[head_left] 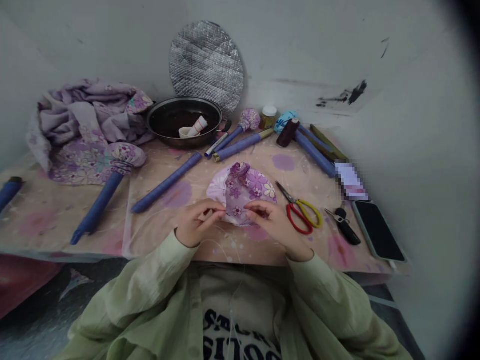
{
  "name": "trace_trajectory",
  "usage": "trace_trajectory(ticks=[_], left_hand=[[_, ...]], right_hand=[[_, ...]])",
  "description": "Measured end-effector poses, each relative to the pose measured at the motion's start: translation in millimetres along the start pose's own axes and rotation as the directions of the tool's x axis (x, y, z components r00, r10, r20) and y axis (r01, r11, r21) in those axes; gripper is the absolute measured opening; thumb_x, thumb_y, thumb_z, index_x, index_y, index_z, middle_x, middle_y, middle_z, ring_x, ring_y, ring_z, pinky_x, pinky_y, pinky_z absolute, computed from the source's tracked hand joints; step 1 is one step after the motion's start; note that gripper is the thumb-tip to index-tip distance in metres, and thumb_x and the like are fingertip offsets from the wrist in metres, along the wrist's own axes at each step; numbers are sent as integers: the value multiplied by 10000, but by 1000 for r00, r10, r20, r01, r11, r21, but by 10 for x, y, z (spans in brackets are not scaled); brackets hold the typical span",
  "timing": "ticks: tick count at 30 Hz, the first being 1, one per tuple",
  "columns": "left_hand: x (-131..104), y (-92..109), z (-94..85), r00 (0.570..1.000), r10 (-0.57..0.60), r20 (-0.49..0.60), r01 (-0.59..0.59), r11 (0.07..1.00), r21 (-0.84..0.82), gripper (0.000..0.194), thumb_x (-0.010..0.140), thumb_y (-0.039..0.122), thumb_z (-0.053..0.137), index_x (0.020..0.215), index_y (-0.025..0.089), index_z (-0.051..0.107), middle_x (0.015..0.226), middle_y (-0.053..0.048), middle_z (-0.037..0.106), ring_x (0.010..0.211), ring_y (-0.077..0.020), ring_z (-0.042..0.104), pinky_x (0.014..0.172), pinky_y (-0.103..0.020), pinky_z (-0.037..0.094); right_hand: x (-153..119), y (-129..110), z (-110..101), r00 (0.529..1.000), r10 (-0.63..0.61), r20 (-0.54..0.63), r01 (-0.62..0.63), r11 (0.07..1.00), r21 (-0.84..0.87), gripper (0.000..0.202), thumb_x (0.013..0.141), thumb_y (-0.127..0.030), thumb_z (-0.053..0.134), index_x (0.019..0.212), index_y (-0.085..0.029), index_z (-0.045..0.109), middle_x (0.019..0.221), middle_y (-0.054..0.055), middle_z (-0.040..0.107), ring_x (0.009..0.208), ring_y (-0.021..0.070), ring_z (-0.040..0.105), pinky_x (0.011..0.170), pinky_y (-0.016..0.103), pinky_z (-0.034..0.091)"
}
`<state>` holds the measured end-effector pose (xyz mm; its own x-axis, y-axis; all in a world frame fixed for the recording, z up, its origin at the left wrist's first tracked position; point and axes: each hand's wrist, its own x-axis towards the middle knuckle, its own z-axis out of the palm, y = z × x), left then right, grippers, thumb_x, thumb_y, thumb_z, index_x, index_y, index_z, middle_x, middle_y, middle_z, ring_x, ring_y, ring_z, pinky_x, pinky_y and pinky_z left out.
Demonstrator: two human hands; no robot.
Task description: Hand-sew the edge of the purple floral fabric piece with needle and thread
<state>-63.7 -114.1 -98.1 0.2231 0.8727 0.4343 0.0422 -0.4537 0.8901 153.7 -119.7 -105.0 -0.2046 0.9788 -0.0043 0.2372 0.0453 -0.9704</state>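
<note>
A round piece of purple floral cloth (pixel 240 192), its upper edge gathered into folds, lies in front of me at the middle of the table. My left hand (pixel 200 220) pinches the cloth's lower left edge between thumb and fingers. On the lower right side, my right hand (pixel 268 220) has its thumb and fingers pressed together on the cloth. A thin thread hangs below the table edge over my shirt. Just right of the cloth lie scissors (pixel 300 212) with one red and one yellow handle. Whether a needle is between my fingers is too small to tell.
Blue-wrapped sticks (pixel 167 182) lie around the cloth. A black pan (pixel 183 120) holds a small cup and a roll. Bunched floral fabric (pixel 86 130) is at the left. Brown thread spool (pixel 288 133), lidded jar (pixel 268 118), black-handled snips (pixel 347 227) and a phone (pixel 378 230) are on the right.
</note>
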Motion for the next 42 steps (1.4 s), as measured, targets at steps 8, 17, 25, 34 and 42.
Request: trace_trajectory(ticks=[8, 17, 25, 34, 42], left_hand=[[7, 97, 91, 872, 263, 414, -448, 771, 452, 129, 902, 237, 568, 837, 185, 666, 728, -21, 706, 679, -152, 599, 651, -291, 407], [-28, 100, 265, 917, 193, 349, -382, 674, 632, 128, 892, 240, 575, 814, 192, 664, 779, -17, 692, 734, -172, 569, 693, -324, 359], [-95, 79, 402, 951, 224, 212, -306, 615, 726, 151, 857, 227, 598, 720, 191, 650, 649, -9, 650, 639, -165, 539, 646, -325, 330], [-113, 47, 471, 951, 262, 163, -292, 596, 748, 149, 863, 204, 575, 721, 188, 617, 780, -38, 690, 732, -191, 578, 658, -321, 374], [-121, -45, 494, 930, 347, 122, -325, 617, 717, 127, 842, 197, 615, 716, 200, 606, 762, -25, 732, 697, -193, 573, 636, -334, 369]], right_hand=[[58, -70, -43, 999, 41, 31, -42, 999, 29, 140, 758, -288, 669, 833, -176, 706, 806, 59, 743, 722, 166, 683, 675, 306, 538], [99, -269, -52, 1000, 4, 0, -4, 999, -32, 48, 735, -238, 687, 754, -200, 708, 720, 17, 726, 693, 157, 663, 663, 295, 522], [53, -302, 10, 999, -35, -19, 33, 997, -74, 54, 752, -225, 686, 792, -197, 709, 750, 22, 734, 700, 157, 658, 676, 291, 504], [-29, -318, 63, 995, -71, -66, 66, 995, -77, 60, 784, -202, 649, 801, -201, 706, 785, 23, 736, 742, 159, 672, 731, 293, 524], [-52, -315, 81, 994, -39, -103, 30, 996, -88, 64, 783, -205, 650, 807, -202, 710, 784, 22, 733, 741, 158, 674, 720, 286, 522]])
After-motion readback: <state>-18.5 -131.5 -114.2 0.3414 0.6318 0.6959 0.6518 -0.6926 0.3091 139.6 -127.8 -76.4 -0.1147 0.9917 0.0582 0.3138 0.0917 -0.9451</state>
